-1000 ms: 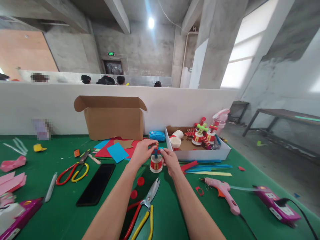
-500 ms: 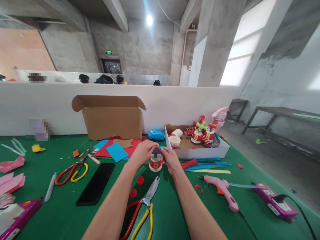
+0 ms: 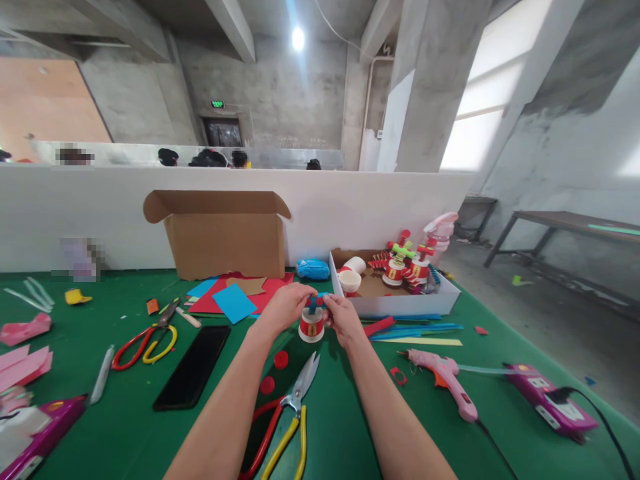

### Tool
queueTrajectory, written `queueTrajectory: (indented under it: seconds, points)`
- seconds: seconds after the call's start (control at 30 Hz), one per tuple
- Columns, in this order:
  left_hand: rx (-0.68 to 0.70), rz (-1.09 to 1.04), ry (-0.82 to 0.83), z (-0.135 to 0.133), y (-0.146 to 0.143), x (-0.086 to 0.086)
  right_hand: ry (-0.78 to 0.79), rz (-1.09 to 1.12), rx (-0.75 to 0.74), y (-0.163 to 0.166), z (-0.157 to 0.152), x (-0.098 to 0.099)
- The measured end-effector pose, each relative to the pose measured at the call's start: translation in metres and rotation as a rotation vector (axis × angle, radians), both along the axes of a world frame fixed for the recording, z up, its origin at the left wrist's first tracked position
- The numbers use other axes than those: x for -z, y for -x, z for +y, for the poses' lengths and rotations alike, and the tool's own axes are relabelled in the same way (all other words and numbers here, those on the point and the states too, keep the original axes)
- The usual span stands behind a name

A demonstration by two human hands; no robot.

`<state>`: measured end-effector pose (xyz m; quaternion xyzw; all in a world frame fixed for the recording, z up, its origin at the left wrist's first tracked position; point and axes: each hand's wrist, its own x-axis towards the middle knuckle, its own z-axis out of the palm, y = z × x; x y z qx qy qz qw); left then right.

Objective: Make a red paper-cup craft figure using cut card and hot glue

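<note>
A small upturned paper cup (image 3: 311, 327), white with a red band, stands on the green table at the middle. A blue paper piece with a red tip sits on top of it. My left hand (image 3: 285, 306) pinches that paper topper from the left, fingers closed. On the right side, my right hand (image 3: 341, 319) also pinches the topper, just beside the cup. Both forearms reach in from the bottom edge.
Scissors with red and yellow handles (image 3: 291, 413) lie just in front of the cup, near two red discs (image 3: 275, 372). A black phone (image 3: 193, 365), another pair of scissors (image 3: 145, 340), coloured paper sheets (image 3: 233, 300), an open cardboard box (image 3: 223, 233), a white tray (image 3: 400, 307) of finished cup figures, and a pink glue gun (image 3: 443, 380) surround them.
The folded paper spring that stood tall above the cup is now pressed down low on the cup's top under both hands' fingers. The view has shifted slightly.
</note>
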<state>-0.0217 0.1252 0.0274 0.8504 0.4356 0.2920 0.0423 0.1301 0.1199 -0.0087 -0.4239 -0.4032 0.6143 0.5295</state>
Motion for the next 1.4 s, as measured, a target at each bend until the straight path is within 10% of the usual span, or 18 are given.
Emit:
queueTrajectory:
  seconds: [1.4]
  points:
    - [0.003,0.114,-0.135,-0.0030,-0.0069,-0.0007,-0.036,0.009,0.039,0.0028,-0.0017,-0.0029]
